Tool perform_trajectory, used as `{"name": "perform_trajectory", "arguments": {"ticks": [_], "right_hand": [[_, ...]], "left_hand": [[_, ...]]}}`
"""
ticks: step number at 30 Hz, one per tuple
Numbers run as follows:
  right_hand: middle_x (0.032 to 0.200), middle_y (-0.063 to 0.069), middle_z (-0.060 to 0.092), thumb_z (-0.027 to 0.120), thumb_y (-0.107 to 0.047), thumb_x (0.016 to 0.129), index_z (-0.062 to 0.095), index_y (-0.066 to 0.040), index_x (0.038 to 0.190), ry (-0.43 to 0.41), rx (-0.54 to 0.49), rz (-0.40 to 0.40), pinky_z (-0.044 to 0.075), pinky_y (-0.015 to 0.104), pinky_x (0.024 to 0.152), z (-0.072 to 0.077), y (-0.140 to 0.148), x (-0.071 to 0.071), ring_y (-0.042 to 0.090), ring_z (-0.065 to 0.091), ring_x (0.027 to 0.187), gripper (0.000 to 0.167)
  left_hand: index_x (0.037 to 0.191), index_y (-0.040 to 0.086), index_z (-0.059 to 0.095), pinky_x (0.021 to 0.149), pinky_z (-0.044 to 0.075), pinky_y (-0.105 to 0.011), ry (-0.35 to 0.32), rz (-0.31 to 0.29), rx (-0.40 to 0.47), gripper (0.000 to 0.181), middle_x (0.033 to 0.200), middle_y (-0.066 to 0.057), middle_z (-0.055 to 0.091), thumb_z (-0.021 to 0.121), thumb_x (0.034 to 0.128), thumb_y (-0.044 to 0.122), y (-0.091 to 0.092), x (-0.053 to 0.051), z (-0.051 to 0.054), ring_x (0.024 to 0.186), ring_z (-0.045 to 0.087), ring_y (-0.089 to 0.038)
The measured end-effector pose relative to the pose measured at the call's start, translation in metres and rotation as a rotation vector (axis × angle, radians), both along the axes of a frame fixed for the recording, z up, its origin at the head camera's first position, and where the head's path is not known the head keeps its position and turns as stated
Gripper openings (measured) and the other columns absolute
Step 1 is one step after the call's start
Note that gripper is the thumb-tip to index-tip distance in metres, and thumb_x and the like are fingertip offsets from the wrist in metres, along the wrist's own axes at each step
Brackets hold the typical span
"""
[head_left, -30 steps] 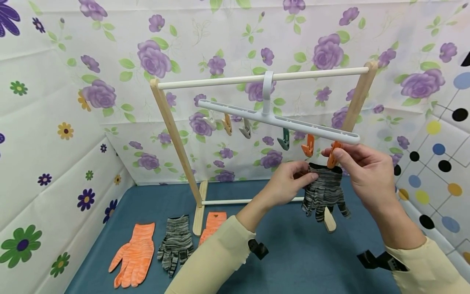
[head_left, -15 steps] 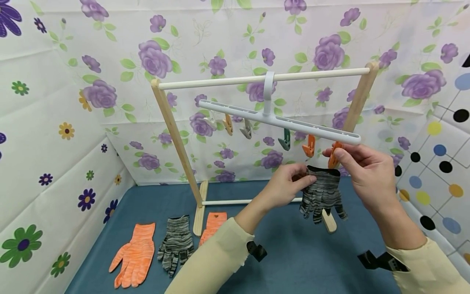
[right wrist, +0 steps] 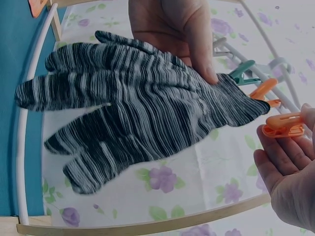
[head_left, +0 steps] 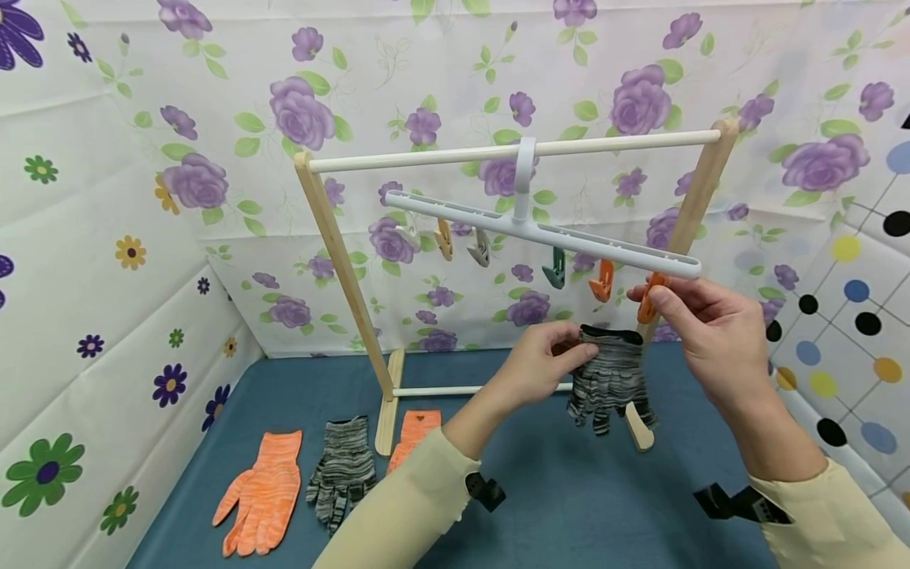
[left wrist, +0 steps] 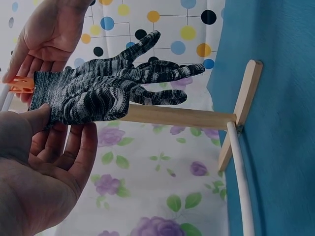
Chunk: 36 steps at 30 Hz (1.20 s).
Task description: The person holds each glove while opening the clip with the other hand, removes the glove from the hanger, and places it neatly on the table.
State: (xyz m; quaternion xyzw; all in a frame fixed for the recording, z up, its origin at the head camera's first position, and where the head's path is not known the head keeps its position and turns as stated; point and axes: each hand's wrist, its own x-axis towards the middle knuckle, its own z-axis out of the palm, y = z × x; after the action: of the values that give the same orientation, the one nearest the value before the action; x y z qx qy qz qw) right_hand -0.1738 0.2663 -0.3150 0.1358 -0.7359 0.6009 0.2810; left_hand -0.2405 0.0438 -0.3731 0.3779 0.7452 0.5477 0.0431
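A black-and-grey striped knit glove [head_left: 607,375] hangs fingers-down from my left hand [head_left: 543,363], whose thumb and fingers pinch one side of its cuff. My right hand [head_left: 714,336] pinches an orange clothespin [head_left: 650,298] at the right end of the white hanger [head_left: 590,245]. In the right wrist view a small gap separates that clothespin [right wrist: 284,125] from the glove's cuff [right wrist: 246,104]. Another orange clothespin [head_left: 601,281] and a green clothespin [head_left: 555,269] hang to the left along the hanger.
The hanger hooks over the top rod [head_left: 426,158] of a wooden-framed rack [head_left: 344,276]. White, tan and grey clothespins hang on its left half. Orange gloves [head_left: 263,494] and another striped glove [head_left: 344,466] lie on the blue table at the left, one orange glove partly behind my left sleeve.
My left hand has moved slightly left and down with the striped glove, taking its cuff away from the orange clothespin. The right hand stays nearly in place, holding the clothespin.
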Motion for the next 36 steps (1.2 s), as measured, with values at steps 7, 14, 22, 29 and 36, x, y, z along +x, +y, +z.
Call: {"name": "perform_trajectory", "arguments": {"ticks": [7,14,22,29,36], "right_hand": [[0.111,0.01,0.079,0.07,-0.009,0.104,0.074,0.004,0.128,-0.003,0.002,-0.004,0.054,0.019,0.096,-0.002,0.001,-0.002,0.016,0.074,0.11,0.028],[0.112,0.011,0.079,0.071,-0.006,0.103,0.073,0.007,0.127,0.004,-0.028,0.028,0.054,0.02,0.096,-0.004,0.002,-0.004,0.017,0.074,0.107,0.027],[0.115,0.014,0.078,0.071,-0.003,0.102,0.072,0.005,0.13,0.011,-0.02,0.04,0.054,0.02,0.096,-0.006,0.003,-0.005,0.019,0.075,0.101,0.03],[0.116,0.014,0.077,0.071,0.0,0.101,0.07,0.005,0.133,0.027,-0.032,0.06,0.056,0.021,0.094,-0.006,0.004,-0.006,0.018,0.075,0.102,0.032],[0.118,0.014,0.077,0.07,0.003,0.101,0.069,0.006,0.134,0.042,-0.061,0.089,0.057,0.022,0.092,-0.007,0.005,-0.006,0.019,0.074,0.109,0.034]], "left_hand": [[0.093,0.01,0.065,0.063,0.038,-0.026,-0.028,0.02,0.001,0.022,0.074,0.0,0.052,0.064,0.1097,0.024,-0.012,0.001,-0.007,0.065,0.045,-0.014],[0.096,0.009,0.066,0.061,0.039,-0.027,-0.027,0.042,-0.009,0.02,0.075,0.0,0.055,0.063,0.11,0.024,-0.022,0.001,-0.011,0.064,0.047,-0.014],[0.104,0.007,0.07,0.061,0.046,-0.027,-0.049,0.061,-0.008,0.017,0.079,-0.003,0.062,0.063,0.1099,0.022,-0.031,0.002,-0.013,0.071,0.062,-0.032],[0.107,0.007,0.071,0.063,0.049,-0.027,-0.072,0.093,-0.016,0.016,0.082,-0.003,0.063,0.065,0.1092,0.021,-0.036,0.005,-0.015,0.071,0.063,-0.03],[0.104,0.009,0.071,0.061,0.049,-0.027,-0.071,0.131,-0.04,0.015,0.081,0.0,0.064,0.065,0.1092,0.022,-0.043,0.008,-0.017,0.064,0.059,-0.018]]}}
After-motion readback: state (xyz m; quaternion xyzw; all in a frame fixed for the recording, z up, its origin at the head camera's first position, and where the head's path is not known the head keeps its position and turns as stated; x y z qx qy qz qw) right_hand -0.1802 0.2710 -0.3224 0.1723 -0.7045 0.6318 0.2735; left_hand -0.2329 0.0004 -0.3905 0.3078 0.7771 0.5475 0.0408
